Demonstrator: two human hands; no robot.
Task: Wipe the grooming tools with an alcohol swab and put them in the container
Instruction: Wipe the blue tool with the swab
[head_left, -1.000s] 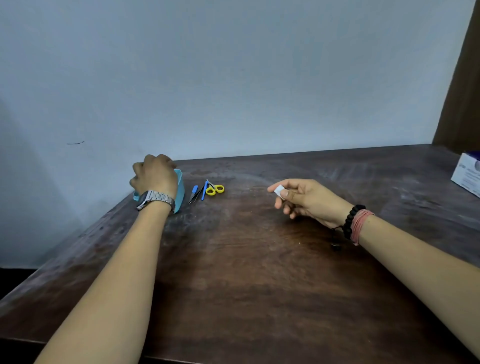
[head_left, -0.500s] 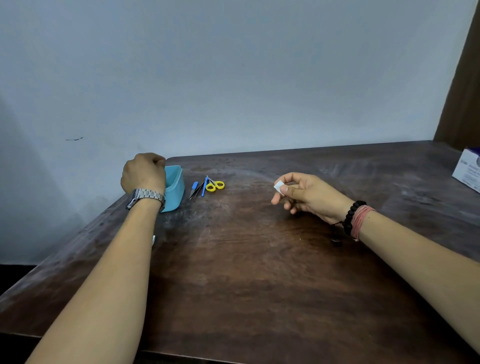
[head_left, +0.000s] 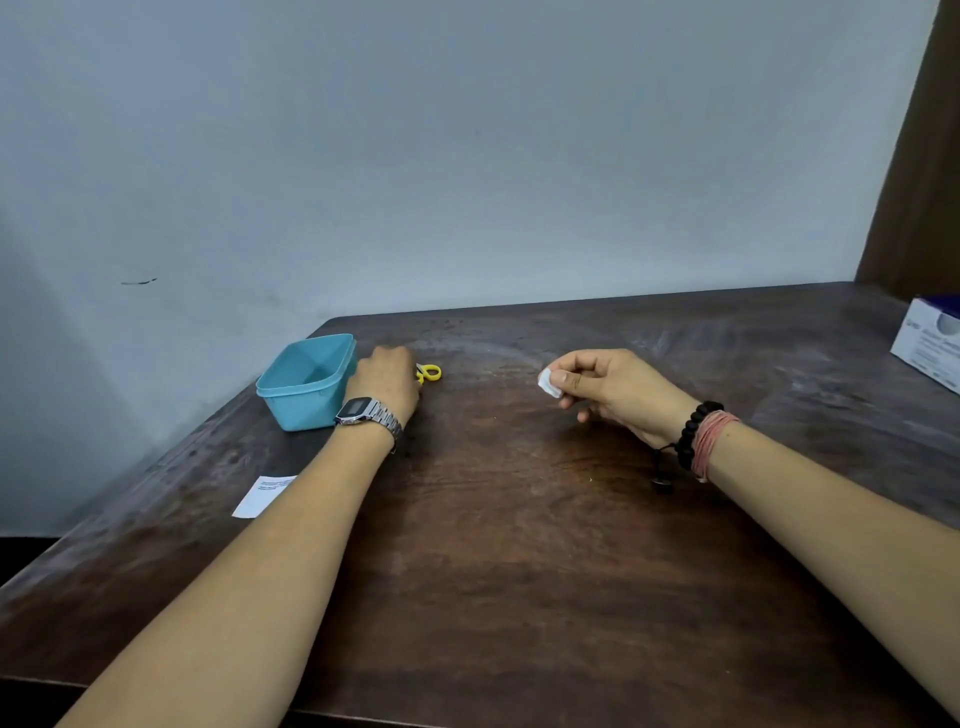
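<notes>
A teal plastic container stands open near the table's far left corner. Just to its right, my left hand lies knuckles-up over the small grooming tools and hides most of them. Only the yellow scissor handles stick out past its fingers. Whether those fingers hold a tool is hidden. My right hand hovers mid-table and pinches a small white alcohol swab between thumb and forefinger.
A white paper wrapper lies near the table's left edge, beside my left forearm. A white and blue box sits at the far right edge. The dark wooden table meets a pale wall behind.
My left hand has left the container and moved right onto the tools, covering the blue ones. The container's opening now shows. My right hand keeps the swab in nearly the same place.
</notes>
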